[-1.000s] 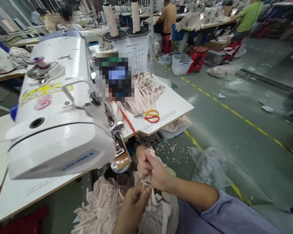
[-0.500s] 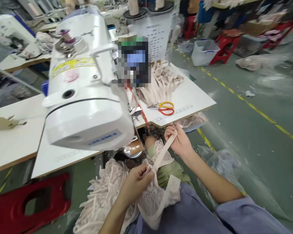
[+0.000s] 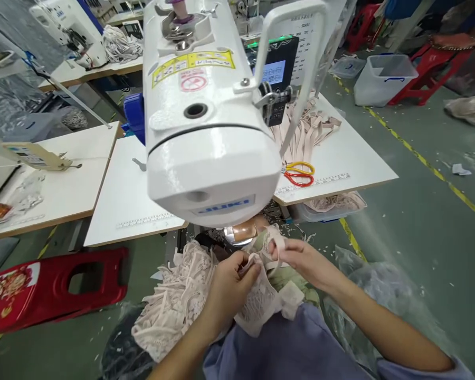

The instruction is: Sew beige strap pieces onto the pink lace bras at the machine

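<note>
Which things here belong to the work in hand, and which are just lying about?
In the work:
lace piece, in the left hand
pale strap, in the right hand
heap of lace pieces alongside, probably

Apparently just lying about:
clear plastic bag on the floor
red stool, far left
white paper scrap on the floor

Two hands point(image 3: 233, 279), one held garment point(image 3: 257, 300), one pair of scissors point(image 3: 296, 173)

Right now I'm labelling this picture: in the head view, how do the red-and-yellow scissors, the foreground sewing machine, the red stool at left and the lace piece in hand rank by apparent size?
1. Sewing machine, looming near the camera
2. Red stool
3. Lace piece, partly covered
4. Scissors
</note>
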Demonstrator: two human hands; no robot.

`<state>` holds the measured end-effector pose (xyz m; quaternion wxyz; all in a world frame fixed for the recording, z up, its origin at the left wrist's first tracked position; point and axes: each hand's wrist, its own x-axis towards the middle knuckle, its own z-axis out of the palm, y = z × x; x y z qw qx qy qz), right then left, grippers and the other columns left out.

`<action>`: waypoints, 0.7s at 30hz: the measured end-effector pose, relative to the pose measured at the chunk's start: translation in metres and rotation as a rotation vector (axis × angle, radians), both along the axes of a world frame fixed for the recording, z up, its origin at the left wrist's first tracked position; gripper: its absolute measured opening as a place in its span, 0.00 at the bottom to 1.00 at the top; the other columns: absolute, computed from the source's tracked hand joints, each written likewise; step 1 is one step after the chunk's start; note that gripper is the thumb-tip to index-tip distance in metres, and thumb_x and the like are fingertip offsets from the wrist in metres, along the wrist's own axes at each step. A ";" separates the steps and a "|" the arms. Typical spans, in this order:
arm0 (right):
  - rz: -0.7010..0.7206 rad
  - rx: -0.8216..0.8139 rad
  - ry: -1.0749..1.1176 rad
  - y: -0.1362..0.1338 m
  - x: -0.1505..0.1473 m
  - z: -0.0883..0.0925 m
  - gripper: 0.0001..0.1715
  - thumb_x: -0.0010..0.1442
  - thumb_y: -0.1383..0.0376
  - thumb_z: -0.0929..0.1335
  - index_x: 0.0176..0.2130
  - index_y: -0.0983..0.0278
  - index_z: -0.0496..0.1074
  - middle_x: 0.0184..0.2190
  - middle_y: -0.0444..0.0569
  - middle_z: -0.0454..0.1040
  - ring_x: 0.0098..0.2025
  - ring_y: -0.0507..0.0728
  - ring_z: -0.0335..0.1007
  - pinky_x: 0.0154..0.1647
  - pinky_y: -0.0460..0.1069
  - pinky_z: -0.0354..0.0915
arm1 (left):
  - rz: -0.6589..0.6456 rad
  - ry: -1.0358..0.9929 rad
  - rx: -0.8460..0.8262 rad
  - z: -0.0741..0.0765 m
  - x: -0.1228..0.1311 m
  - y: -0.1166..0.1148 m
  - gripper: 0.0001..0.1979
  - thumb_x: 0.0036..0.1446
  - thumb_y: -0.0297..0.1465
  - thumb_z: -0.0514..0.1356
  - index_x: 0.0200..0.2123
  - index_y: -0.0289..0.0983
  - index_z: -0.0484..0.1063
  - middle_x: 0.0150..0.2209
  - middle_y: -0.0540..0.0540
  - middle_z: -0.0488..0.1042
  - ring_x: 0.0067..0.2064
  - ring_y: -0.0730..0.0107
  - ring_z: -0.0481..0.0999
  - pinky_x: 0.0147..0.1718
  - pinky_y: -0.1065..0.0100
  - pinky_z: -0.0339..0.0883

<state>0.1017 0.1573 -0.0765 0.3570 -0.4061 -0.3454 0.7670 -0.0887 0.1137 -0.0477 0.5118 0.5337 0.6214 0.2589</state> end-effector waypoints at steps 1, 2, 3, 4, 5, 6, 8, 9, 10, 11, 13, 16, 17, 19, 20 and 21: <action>0.103 0.084 -0.050 0.000 0.001 0.002 0.11 0.53 0.57 0.75 0.31 0.62 0.80 0.35 0.47 0.75 0.39 0.55 0.71 0.42 0.48 0.67 | 0.000 0.029 0.018 -0.001 0.000 0.000 0.14 0.57 0.41 0.57 0.27 0.38 0.66 0.23 0.54 0.63 0.26 0.73 0.61 0.24 0.72 0.53; 0.198 0.193 -0.122 -0.002 0.001 0.004 0.09 0.56 0.58 0.73 0.32 0.62 0.80 0.38 0.48 0.74 0.42 0.56 0.71 0.45 0.49 0.66 | -0.001 0.051 0.034 -0.003 0.001 -0.001 0.14 0.57 0.41 0.58 0.26 0.38 0.65 0.23 0.54 0.63 0.26 0.73 0.61 0.24 0.72 0.52; 0.271 0.307 -0.203 -0.003 -0.001 0.005 0.09 0.59 0.59 0.72 0.33 0.61 0.81 0.39 0.49 0.73 0.44 0.57 0.71 0.47 0.50 0.65 | -0.002 0.067 0.046 -0.004 0.002 -0.001 0.13 0.57 0.40 0.58 0.26 0.38 0.64 0.23 0.54 0.63 0.26 0.73 0.61 0.24 0.72 0.52; 0.315 0.411 -0.280 -0.004 -0.004 0.007 0.09 0.61 0.61 0.70 0.35 0.60 0.81 0.40 0.49 0.73 0.45 0.57 0.70 0.48 0.50 0.64 | -0.002 0.076 0.054 -0.006 0.003 -0.002 0.12 0.57 0.38 0.58 0.26 0.38 0.64 0.23 0.54 0.64 0.26 0.73 0.61 0.24 0.72 0.52; 0.330 0.498 -0.342 -0.005 -0.008 0.008 0.10 0.62 0.62 0.68 0.37 0.59 0.81 0.39 0.49 0.73 0.45 0.57 0.70 0.48 0.51 0.64 | -0.001 0.079 0.059 -0.007 0.003 -0.002 0.11 0.57 0.37 0.57 0.26 0.38 0.65 0.24 0.54 0.65 0.26 0.73 0.62 0.24 0.72 0.52; 0.323 0.570 -0.386 -0.006 -0.012 0.009 0.11 0.63 0.63 0.67 0.38 0.59 0.81 0.38 0.48 0.73 0.44 0.57 0.71 0.47 0.51 0.64 | 0.001 0.077 0.062 -0.008 0.002 -0.002 0.09 0.57 0.35 0.57 0.27 0.38 0.66 0.24 0.53 0.66 0.27 0.73 0.63 0.25 0.72 0.53; 0.287 0.686 -0.413 -0.006 -0.018 0.011 0.12 0.63 0.64 0.66 0.39 0.57 0.81 0.37 0.48 0.75 0.43 0.57 0.72 0.43 0.50 0.65 | -0.005 0.055 0.057 -0.008 -0.002 -0.002 0.07 0.57 0.34 0.58 0.29 0.37 0.68 0.27 0.52 0.69 0.29 0.72 0.66 0.27 0.72 0.56; 0.271 0.742 -0.406 -0.005 -0.020 0.012 0.12 0.63 0.65 0.66 0.39 0.57 0.81 0.37 0.49 0.76 0.41 0.57 0.73 0.41 0.50 0.65 | -0.022 0.024 0.044 -0.008 -0.005 -0.002 0.07 0.57 0.34 0.60 0.31 0.37 0.70 0.28 0.51 0.70 0.30 0.71 0.67 0.28 0.72 0.57; 0.255 0.793 -0.391 -0.004 -0.021 0.013 0.13 0.63 0.66 0.66 0.38 0.57 0.81 0.36 0.49 0.76 0.40 0.57 0.73 0.40 0.49 0.66 | -0.051 -0.021 0.024 -0.006 -0.009 -0.001 0.08 0.56 0.35 0.61 0.33 0.36 0.71 0.30 0.51 0.71 0.32 0.70 0.68 0.29 0.71 0.59; 0.241 0.832 -0.366 -0.004 -0.021 0.014 0.13 0.63 0.66 0.66 0.38 0.57 0.81 0.36 0.49 0.77 0.39 0.56 0.73 0.39 0.49 0.66 | -0.091 -0.072 0.004 -0.005 -0.013 0.000 0.09 0.56 0.36 0.62 0.34 0.36 0.72 0.31 0.50 0.72 0.33 0.69 0.69 0.30 0.71 0.60; 0.212 0.850 -0.300 -0.002 -0.020 0.016 0.12 0.62 0.66 0.67 0.37 0.57 0.82 0.36 0.49 0.78 0.38 0.56 0.74 0.38 0.49 0.67 | -0.149 -0.174 0.011 -0.003 -0.019 0.002 0.12 0.56 0.39 0.63 0.33 0.36 0.73 0.32 0.49 0.71 0.33 0.69 0.69 0.32 0.71 0.62; 0.164 0.764 -0.209 0.003 -0.018 0.020 0.10 0.62 0.63 0.69 0.37 0.57 0.82 0.35 0.49 0.78 0.37 0.56 0.74 0.39 0.49 0.67 | -0.077 -0.241 0.227 -0.005 -0.017 -0.001 0.17 0.61 0.44 0.59 0.29 0.37 0.69 0.33 0.46 0.72 0.35 0.67 0.70 0.34 0.69 0.65; 0.152 0.727 -0.185 0.006 -0.018 0.022 0.10 0.63 0.62 0.69 0.37 0.57 0.82 0.35 0.48 0.78 0.37 0.56 0.73 0.39 0.49 0.67 | -0.034 -0.228 0.324 -0.008 -0.014 -0.003 0.17 0.62 0.44 0.58 0.29 0.37 0.69 0.32 0.46 0.72 0.35 0.68 0.71 0.33 0.69 0.65; 0.143 0.665 -0.155 0.013 -0.019 0.025 0.10 0.63 0.60 0.69 0.37 0.57 0.82 0.34 0.48 0.77 0.36 0.55 0.72 0.38 0.49 0.67 | 0.047 -0.153 0.470 -0.016 -0.006 -0.008 0.14 0.64 0.42 0.56 0.33 0.38 0.69 0.31 0.47 0.73 0.31 0.70 0.71 0.30 0.71 0.65; 0.143 0.640 -0.149 0.017 -0.020 0.026 0.10 0.63 0.60 0.69 0.36 0.58 0.82 0.34 0.48 0.77 0.37 0.55 0.72 0.38 0.49 0.67 | 0.081 -0.104 0.514 -0.020 -0.003 -0.010 0.11 0.65 0.39 0.56 0.37 0.37 0.70 0.30 0.48 0.74 0.28 0.71 0.71 0.27 0.72 0.65; 0.143 0.615 -0.152 0.021 -0.021 0.027 0.09 0.62 0.60 0.70 0.36 0.58 0.82 0.34 0.48 0.77 0.37 0.55 0.72 0.39 0.49 0.67 | 0.102 -0.058 0.547 -0.022 -0.001 -0.011 0.09 0.66 0.37 0.55 0.41 0.37 0.70 0.29 0.48 0.75 0.27 0.72 0.71 0.26 0.72 0.65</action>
